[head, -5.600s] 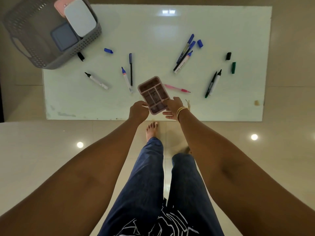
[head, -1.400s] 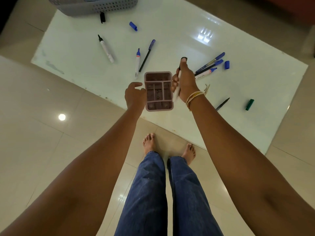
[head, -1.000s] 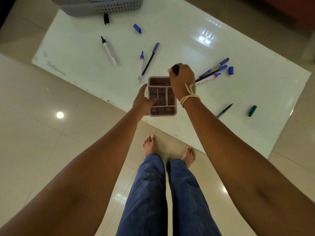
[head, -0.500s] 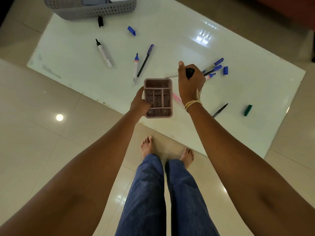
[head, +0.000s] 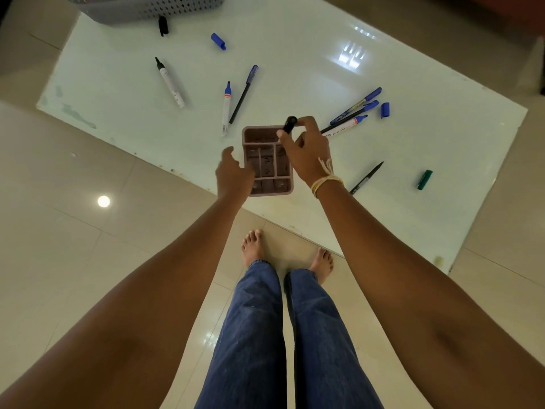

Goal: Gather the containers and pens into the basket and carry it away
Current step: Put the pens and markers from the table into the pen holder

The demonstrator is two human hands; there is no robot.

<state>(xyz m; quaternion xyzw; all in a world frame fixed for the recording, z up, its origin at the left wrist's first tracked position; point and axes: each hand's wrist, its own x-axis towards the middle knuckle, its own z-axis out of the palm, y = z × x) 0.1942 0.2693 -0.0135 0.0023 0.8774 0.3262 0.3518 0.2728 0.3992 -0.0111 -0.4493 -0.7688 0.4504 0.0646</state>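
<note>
Marker [head: 289, 124] now swung upright from lying crosswise, pinched in right hand [head: 306, 150] over the tray's [head: 267, 160] far right corner. Left hand [head: 234, 175] grips tray's left edge above table [head: 295, 63]. Basket [head: 147, 7] at far left corner; pens scattered.

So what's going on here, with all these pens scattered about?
A person is tidying up. The left hand holds a pink divided organiser over the near edge of the white table, and the right hand grips a black-capped marker above it, apparently about to drop it in. Several pens and loose caps lie on the table, including a group of blue pens and a green cap. The grey basket sits at the far corner.
</note>
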